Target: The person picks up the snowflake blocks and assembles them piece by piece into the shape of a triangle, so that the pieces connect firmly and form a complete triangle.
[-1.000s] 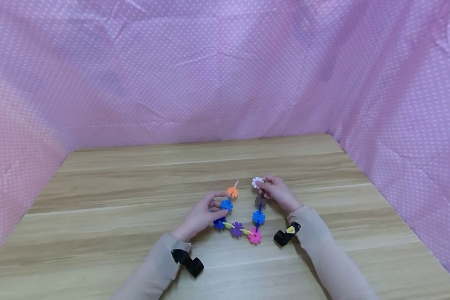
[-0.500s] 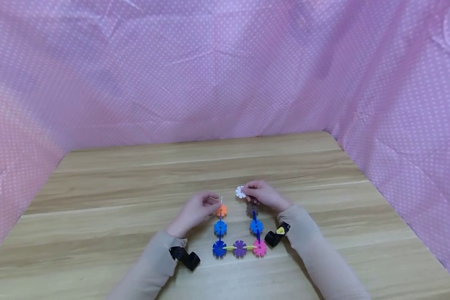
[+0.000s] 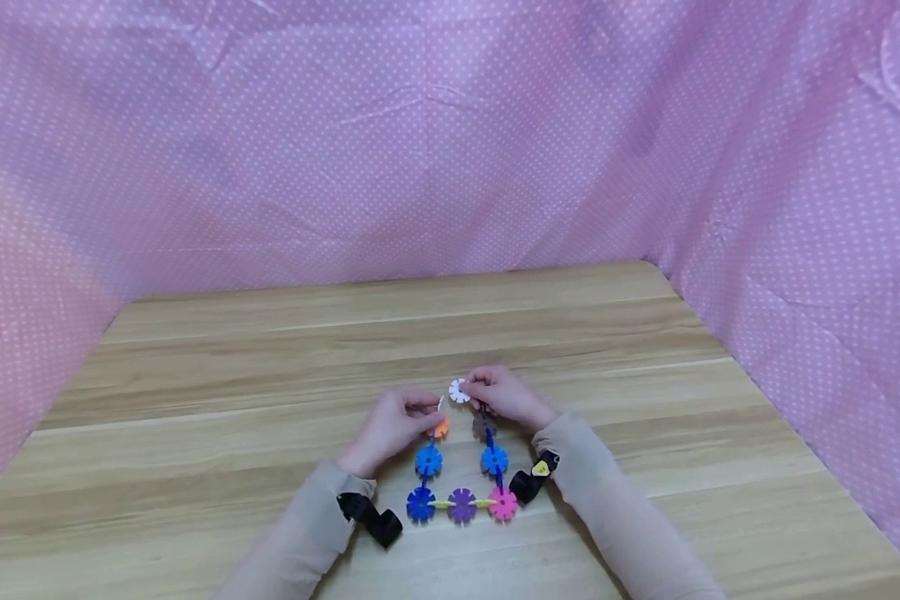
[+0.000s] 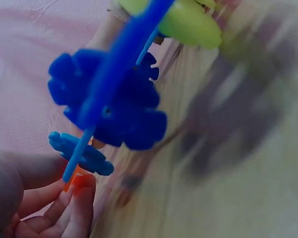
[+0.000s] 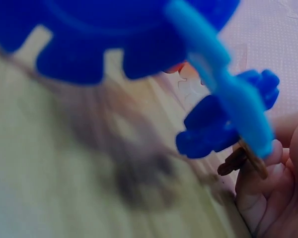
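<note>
A chain of notched plastic snowflake discs, bent into a U, hangs between my hands in the head view. My left hand (image 3: pixel 390 429) pinches the orange disc (image 3: pixel 440 428), where a white disc (image 3: pixel 441 404) stands edge-on. With thumb and fingers, my right hand (image 3: pixel 508 397) grips another white disc (image 3: pixel 459 391) near the brown disc (image 3: pixel 483 427). Light blue discs, one being the left blue disc (image 3: pixel 428 461), lie below on both sides. Along the bottom run a dark blue disc (image 3: pixel 421 505), a purple disc (image 3: pixel 462 506) and a pink disc (image 3: pixel 503 505). The two white discs look slightly apart.
The wooden table (image 3: pixel 232 367) lies under the hands, and the chain's shadow falls on it in both wrist views. Pink dotted cloth (image 3: pixel 420 150) hangs behind and at the sides. Each wrist wears a black camera strap, such as the left strap (image 3: pixel 371 521).
My left hand has shifted from the blue disc up to the orange disc. My right hand has moved left with the white disc, bringing the chain's two ends closer. The chain has straightened into a U.
</note>
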`<state>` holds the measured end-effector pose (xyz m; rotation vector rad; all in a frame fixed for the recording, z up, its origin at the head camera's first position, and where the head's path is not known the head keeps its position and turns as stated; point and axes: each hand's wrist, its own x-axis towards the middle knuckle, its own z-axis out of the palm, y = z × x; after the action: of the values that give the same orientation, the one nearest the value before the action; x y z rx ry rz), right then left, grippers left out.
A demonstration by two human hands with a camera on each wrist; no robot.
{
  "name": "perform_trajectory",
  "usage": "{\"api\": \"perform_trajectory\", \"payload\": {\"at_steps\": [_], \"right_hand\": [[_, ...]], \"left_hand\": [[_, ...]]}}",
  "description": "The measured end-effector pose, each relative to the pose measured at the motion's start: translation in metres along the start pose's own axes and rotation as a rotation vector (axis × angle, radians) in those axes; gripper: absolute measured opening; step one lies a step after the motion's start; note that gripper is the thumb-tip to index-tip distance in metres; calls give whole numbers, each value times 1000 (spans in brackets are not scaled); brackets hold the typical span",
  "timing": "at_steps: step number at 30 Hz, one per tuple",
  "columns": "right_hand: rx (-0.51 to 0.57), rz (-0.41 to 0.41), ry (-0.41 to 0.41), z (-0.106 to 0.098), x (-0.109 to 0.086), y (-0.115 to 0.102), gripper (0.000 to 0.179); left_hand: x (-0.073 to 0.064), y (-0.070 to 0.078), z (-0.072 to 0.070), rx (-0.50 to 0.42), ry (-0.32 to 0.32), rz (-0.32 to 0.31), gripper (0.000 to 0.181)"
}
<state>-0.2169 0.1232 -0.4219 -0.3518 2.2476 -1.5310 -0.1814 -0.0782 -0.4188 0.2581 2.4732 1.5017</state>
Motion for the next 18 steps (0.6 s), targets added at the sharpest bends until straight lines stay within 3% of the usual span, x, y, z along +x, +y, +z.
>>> {"api": "perform_trajectory", "payload": {"at_steps": [18], "right_hand": [[-15,19,16,1,1,1,16]], "left_hand": [[0,-5,5,7,-8,117,20]]}}
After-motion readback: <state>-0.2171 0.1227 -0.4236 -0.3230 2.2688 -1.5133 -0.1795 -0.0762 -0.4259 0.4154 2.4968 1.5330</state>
